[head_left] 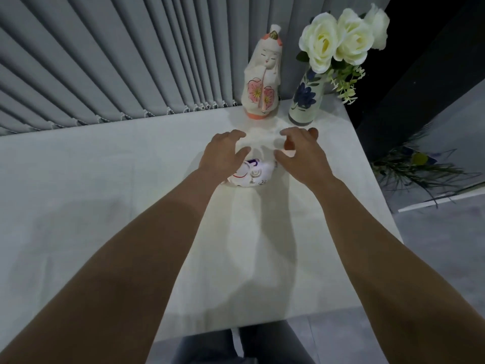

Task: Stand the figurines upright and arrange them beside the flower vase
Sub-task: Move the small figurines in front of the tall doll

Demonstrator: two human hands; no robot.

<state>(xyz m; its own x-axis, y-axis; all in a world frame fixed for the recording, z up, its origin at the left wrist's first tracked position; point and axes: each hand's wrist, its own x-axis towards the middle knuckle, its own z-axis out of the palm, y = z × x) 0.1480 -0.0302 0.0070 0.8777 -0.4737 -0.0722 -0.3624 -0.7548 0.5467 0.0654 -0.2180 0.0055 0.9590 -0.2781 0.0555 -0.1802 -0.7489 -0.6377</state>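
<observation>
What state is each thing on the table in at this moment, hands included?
Pink-flowered figurine: upright, just left of the vase, apart from it.
Purple-marked figurine: lying on its side between the hands, not yet stood up.
Vase: upright near the table's far right corner, holding white roses.
Left hand: open, fingers spread over the lying figurine.
Right hand: open, beside that figurine; contact unclear.
Table: covered by a pale cloth.

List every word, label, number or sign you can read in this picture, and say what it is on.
None can be read.
Lying figurine: purple and red painted marks, too blurred to tell if they are writing.
Standing figurine: pink flowers only.
Vase: blue flowers only.
</observation>
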